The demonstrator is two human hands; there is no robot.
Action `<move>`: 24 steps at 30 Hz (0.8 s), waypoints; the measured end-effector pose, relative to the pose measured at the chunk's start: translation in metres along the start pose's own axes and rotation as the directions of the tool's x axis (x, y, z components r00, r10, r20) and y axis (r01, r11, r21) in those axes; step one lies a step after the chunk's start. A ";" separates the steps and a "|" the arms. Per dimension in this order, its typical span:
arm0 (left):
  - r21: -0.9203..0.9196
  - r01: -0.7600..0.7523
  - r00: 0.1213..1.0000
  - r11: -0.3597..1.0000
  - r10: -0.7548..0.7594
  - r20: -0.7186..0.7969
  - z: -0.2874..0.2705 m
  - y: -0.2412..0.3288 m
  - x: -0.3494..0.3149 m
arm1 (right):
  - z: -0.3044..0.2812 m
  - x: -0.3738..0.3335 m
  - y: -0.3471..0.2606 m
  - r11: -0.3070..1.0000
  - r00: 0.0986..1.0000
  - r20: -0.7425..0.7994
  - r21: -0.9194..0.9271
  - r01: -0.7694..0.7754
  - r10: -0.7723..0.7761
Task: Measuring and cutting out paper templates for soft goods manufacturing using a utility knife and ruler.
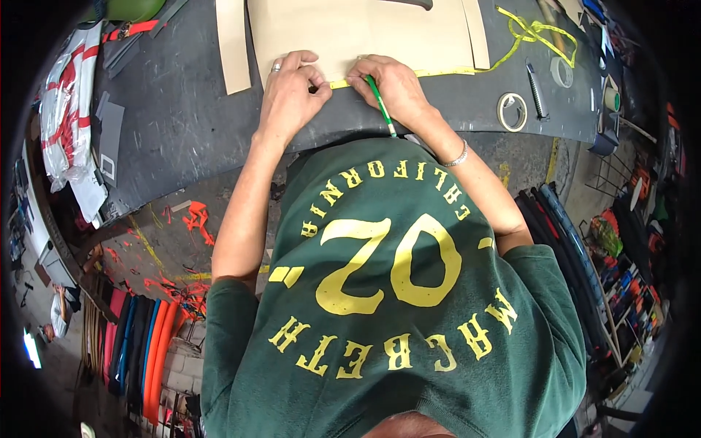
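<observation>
Left hand (290,91) is curled down on the yellow tape measure (438,71), fingertips pinching its end flat against the near edge of the tan sheet (358,33); ring visible on one finger

Right hand (391,84) sits just beside it, closed round a green pencil (380,104), tip down at the tape between the two hands, shaft running back toward the wrist

Tape runs from the left pinch, under the right hand, along the sheet edge and off to the right where it piles into loose loops (537,33). Reads as a soft cloth or vinyl tape: light, limp, no stiffness of its own, so it only stays straight where it's pressed. I'd judge it creeps easily on that smooth sheet unless held at both ends

Sheet looks like thin card or leather-like stock, pale tan, matte, flat, with a separate narrow strip (234,44) beyond the left hand. Probably light and bendy; best held by flat pressure near the edge, not lifted by a corner

All on a dark grey worktable (182,109). Out past the right hand: masking tape roll (512,111), a knife-like tool (535,91)
</observation>
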State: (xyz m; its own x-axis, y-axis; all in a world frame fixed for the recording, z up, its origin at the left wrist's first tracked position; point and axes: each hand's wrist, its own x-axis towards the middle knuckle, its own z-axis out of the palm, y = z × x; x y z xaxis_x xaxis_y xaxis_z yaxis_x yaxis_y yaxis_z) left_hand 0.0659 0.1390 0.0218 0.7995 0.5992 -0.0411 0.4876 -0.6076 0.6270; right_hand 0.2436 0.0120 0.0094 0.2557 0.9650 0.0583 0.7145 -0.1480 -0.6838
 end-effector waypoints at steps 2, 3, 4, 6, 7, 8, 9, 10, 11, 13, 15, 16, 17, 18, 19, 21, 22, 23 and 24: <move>0.010 0.003 1.000 1.000 -0.004 0.004 0.000 -0.003 -0.001 | 0.000 0.000 -0.001 1.000 1.000 0.020 0.002 -0.020 0.020; -0.006 -0.010 1.000 1.000 0.010 -0.003 0.001 -0.006 -0.001 | 0.000 0.000 0.000 0.999 1.000 0.011 0.039 -0.022 0.022; -0.021 -0.024 1.000 0.999 0.024 -0.010 0.002 -0.008 -0.001 | 0.001 0.001 0.002 0.997 1.000 0.001 0.077 -0.024 0.024; -0.034 -0.044 0.999 0.998 0.043 -0.013 0.001 -0.011 -0.002 | 0.006 -0.007 0.013 0.996 0.996 0.024 0.030 -0.087 0.086; -0.043 -0.063 0.998 0.997 0.062 -0.020 0.001 -0.012 -0.002 | 0.010 -0.011 0.019 0.989 0.988 0.042 -0.017 -0.145 0.145; -0.046 -0.062 0.998 0.997 0.061 -0.018 0.001 -0.012 -0.002 | 0.004 0.001 0.002 0.993 0.995 0.051 0.071 -0.089 0.086; -0.050 -0.053 0.998 0.997 0.052 -0.021 0.001 -0.012 -0.002 | 0.000 -0.001 0.001 0.993 0.997 0.054 0.101 -0.053 0.048; -0.053 -0.044 0.999 0.998 0.043 -0.024 0.001 -0.012 -0.002 | 0.004 -0.002 0.003 0.988 0.999 0.019 0.149 -0.052 0.050; -0.055 -0.045 0.999 0.997 0.044 -0.023 0.001 -0.012 -0.001 | 0.006 -0.002 0.002 0.979 0.998 -0.018 0.196 -0.048 0.053; -0.099 -0.034 0.999 0.995 0.032 -0.022 0.000 -0.011 0.000 | 0.003 -0.003 0.002 0.992 1.000 -0.007 0.124 -0.030 0.031; -0.095 -0.039 0.999 0.995 0.037 -0.020 0.001 -0.012 0.001 | 0.000 -0.003 0.001 0.998 1.000 0.007 0.054 -0.011 0.011; -0.090 -0.044 0.999 0.995 0.042 -0.021 0.002 -0.013 0.002 | 0.000 -0.002 0.000 0.998 0.995 -0.082 -0.021 0.055 -0.056; -0.091 -0.040 0.999 0.995 0.039 -0.019 0.002 -0.013 0.003 | -0.001 0.000 -0.004 0.988 0.978 -0.162 -0.099 0.115 -0.131; -0.082 -0.044 0.999 0.996 0.043 -0.020 0.002 -0.014 0.003 | -0.004 0.002 -0.006 0.989 0.979 -0.159 -0.097 0.114 -0.129; -0.073 -0.048 0.999 0.996 0.046 -0.021 0.002 -0.014 0.004 | -0.009 0.004 -0.008 0.989 0.967 -0.208 -0.008 0.147 -0.145; -0.072 -0.027 1.000 0.997 0.026 -0.009 0.001 -0.012 0.005 | -0.011 0.001 -0.016 0.981 0.955 -0.255 0.082 0.177 -0.151; -0.070 -0.008 1.000 0.998 0.008 0.000 0.001 -0.011 0.004 | -0.009 -0.002 -0.021 0.964 0.982 -0.184 0.255 0.080 -0.033; -0.070 -0.009 1.000 0.997 0.009 0.004 0.001 -0.012 0.005 | -0.006 -0.003 -0.024 0.911 0.992 -0.098 0.412 -0.029 0.076; -0.069 -0.026 1.000 0.997 0.026 -0.003 0.002 -0.013 0.005 | 0.003 -0.005 -0.025 0.904 0.987 -0.141 0.428 -0.013 0.082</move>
State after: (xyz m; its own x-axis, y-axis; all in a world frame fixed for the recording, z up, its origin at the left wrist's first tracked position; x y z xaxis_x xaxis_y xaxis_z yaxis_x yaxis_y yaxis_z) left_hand 0.0644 0.1489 0.0121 0.8108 0.5850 -0.0224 0.4410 -0.5852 0.6804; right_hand 0.2228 0.0113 0.0240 0.4025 0.9094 0.1045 0.3639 -0.0541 -0.9299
